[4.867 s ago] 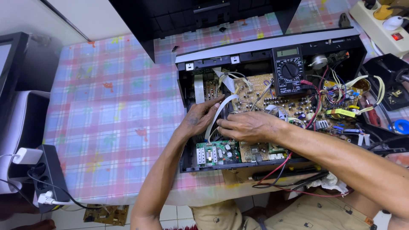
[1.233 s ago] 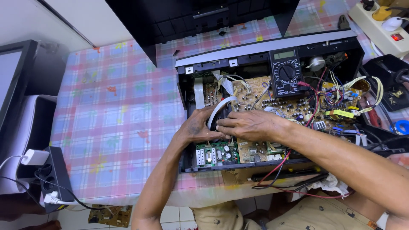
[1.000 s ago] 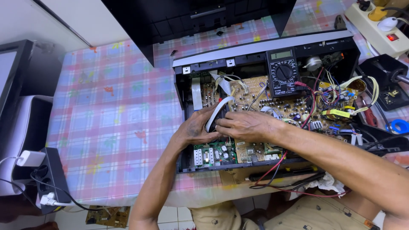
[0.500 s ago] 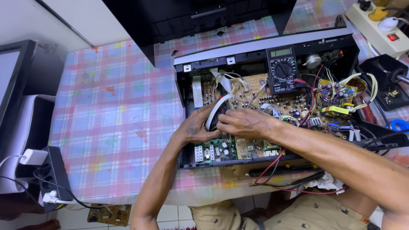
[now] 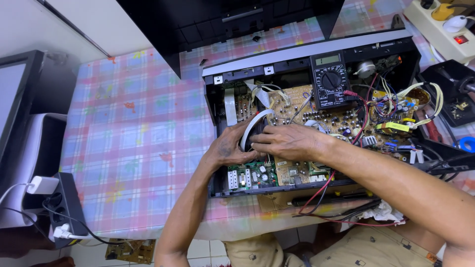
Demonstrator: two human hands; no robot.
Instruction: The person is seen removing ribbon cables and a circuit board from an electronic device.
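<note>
An opened black electronics chassis [image 5: 212, 106] lies on the table, its brown circuit boards [image 5: 341, 118] exposed. My left hand [image 5: 228, 147] and my right hand [image 5: 287, 141] meet over the left middle of the chassis, fingers curled around a dark round part with a white flat ribbon cable [image 5: 253, 121] arching over it. A green circuit board [image 5: 250, 177] sits just below my hands. A black multimeter [image 5: 330, 85] rests on the boards behind them, with red and black leads [image 5: 321, 190] trailing over the front edge.
A pink and blue checked tablecloth [image 5: 133, 133] covers the table. A black cover [image 5: 232, 24] stands at the back. A white power strip [image 5: 445, 22] lies at top right, a black power strip [image 5: 64, 207] at lower left beside a monitor [image 5: 15, 104]. Tools crowd the right edge.
Both hands stay on the same spot in the chassis; only the fingers shift slightly, and the view has drifted a little.
</note>
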